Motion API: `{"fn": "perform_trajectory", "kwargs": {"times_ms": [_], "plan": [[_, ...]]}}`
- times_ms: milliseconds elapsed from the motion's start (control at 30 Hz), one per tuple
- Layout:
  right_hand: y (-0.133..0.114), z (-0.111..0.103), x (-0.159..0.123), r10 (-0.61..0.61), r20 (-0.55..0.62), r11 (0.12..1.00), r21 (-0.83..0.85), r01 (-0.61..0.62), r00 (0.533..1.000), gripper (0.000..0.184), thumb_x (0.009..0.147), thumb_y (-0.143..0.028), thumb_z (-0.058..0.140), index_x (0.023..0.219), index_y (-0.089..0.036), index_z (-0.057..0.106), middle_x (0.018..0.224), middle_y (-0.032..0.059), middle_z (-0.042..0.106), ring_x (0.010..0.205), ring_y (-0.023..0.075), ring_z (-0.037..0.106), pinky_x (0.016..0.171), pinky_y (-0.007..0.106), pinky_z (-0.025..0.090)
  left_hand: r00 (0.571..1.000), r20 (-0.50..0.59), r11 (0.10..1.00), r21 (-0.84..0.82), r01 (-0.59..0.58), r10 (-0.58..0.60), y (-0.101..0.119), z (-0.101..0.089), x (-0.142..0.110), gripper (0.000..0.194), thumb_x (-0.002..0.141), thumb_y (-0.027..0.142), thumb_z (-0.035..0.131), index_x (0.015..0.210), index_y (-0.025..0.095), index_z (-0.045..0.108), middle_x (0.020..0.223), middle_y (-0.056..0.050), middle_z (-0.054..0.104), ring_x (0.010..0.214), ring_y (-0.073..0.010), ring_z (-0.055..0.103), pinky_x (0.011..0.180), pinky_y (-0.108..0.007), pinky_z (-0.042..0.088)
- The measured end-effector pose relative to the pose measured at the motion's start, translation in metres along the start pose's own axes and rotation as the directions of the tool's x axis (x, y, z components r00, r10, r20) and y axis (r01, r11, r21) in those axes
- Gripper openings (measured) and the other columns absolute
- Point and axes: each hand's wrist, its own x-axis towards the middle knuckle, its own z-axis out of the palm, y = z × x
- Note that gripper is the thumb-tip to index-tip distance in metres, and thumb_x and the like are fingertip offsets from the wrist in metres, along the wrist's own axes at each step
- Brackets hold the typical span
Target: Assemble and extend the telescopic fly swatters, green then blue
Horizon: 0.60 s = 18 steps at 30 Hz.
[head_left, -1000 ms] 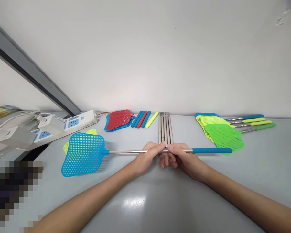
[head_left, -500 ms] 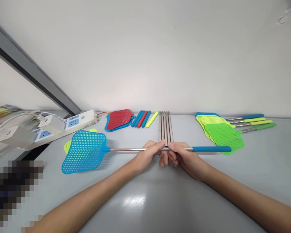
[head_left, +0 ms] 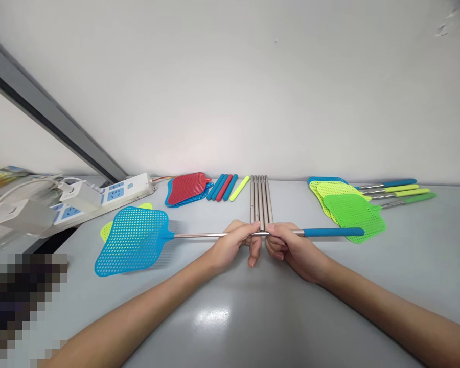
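A fly swatter (head_left: 132,241) with a blue mesh head, a thin metal rod and a blue grip lies level across both hands, head to the left. My left hand (head_left: 235,243) is closed round the middle of the rod, thumb on top. Close beside it, my right hand (head_left: 291,248) is closed on the thicker part of the rod, just left of the blue grip (head_left: 331,232). Just behind the hands, several metal tubes (head_left: 259,199) lie side by side. A yellow mesh head (head_left: 106,231) is partly hidden behind the blue one.
Red and blue swatter heads (head_left: 187,189) are stacked at the back, beside several coloured grips (head_left: 224,188). Swatters with grips (head_left: 354,217) lie fanned out at right. At left stands a power strip (head_left: 115,193) with plugs and cables. A wall (head_left: 230,92) closes the table's back.
The fingers of my two hands have moved slightly apart under the rod. The swatter stays nearly in place, its grip end a little higher.
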Motion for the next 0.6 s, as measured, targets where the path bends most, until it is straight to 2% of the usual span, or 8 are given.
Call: {"fn": "perform_trajectory", "kwargs": {"times_ms": [233, 600], "plan": [[-0.0013, 0.0007, 0.0009, 0.009, -0.054, 1.000, 0.004, -0.009, 0.999, 0.039, 0.078, -0.029, 0.047, 0.048, -0.019, 0.023, 0.046, -0.0067, 0.018, 0.043, 0.0075, 0.022, 0.045, 0.025, 0.018, 1.000, -0.009, 0.999, -0.038, 0.003, -0.003, 0.0006, -0.0006, 0.0011, 0.050, 0.086, 0.032, 0.031, 0.043, 0.013, 0.047, 0.035, -0.001, 0.049, 0.041, -0.0104, 0.048, 0.056, -0.023, 0.038], [-0.0037, -0.0008, -0.0005, 0.005, -0.052, 0.998, 0.056, -0.002, 0.999, 0.039, 0.076, -0.027, 0.048, 0.047, -0.019, 0.024, 0.045, -0.0068, 0.018, 0.043, 0.0073, 0.022, 0.045, 0.026, 0.016, 1.000, -0.012, 0.998, -0.061, 0.019, -0.019, 0.0049, 0.0000, 0.0025, 0.046, 0.084, 0.034, 0.036, 0.043, 0.014, 0.044, 0.032, 0.001, 0.044, 0.038, -0.0109, 0.046, 0.051, -0.023, 0.038]]}}
